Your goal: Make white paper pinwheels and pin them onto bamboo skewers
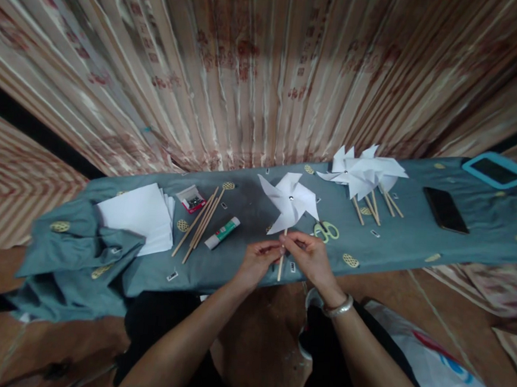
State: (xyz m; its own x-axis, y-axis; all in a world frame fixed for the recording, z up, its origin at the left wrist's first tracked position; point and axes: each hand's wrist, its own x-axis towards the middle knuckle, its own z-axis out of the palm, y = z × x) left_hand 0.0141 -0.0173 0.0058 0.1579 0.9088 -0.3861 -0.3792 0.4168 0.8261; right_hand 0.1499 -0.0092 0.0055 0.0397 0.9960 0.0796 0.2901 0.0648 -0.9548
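A white paper pinwheel point(290, 201) with a pin at its centre is held upright over the near half of the cloth-covered table. Its wooden stick runs down between my two hands. My left hand point(258, 261) pinches the stick from the left, fingers closed. From the other side, my right hand point(309, 256) grips the stick just under the paper blades, also closed. Green-handled scissors point(327, 231) lie just behind my right hand, their blades partly hidden by the pinwheel. Left of my hands is a glue stick point(222, 233) with a green label.
Several wooden sticks point(202, 225), a small red-and-white box of pins point(190, 199) and a stack of white paper point(143, 214) lie to the left. Several pinwheels point(367, 172) lie at the back right, near a black phone point(445, 209) and a blue-framed tablet point(497, 169). A curtain hangs behind.
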